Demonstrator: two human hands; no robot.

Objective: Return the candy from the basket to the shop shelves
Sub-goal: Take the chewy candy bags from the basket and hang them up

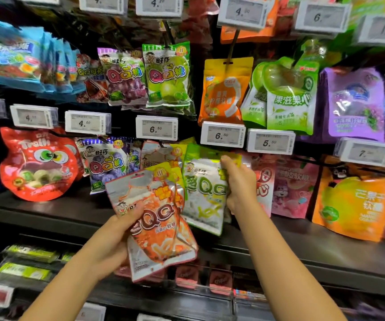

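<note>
While my left hand (119, 230) grips the orange candy bag (161, 228), my right-hand fingers (227, 162) pinch the green bag (204, 193) near its peg; a missed hook could drop it.

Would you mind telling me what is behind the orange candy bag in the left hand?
Behind the orange candy bag in the left hand hang yellow-topped bags and the green-and-white bag that the right hand grips. Their lower parts and hooks are covered.

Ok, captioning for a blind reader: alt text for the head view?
The left hand holds an orange candy bag while the right hand holds a green-and-white bag at the candy shelves.
</note>
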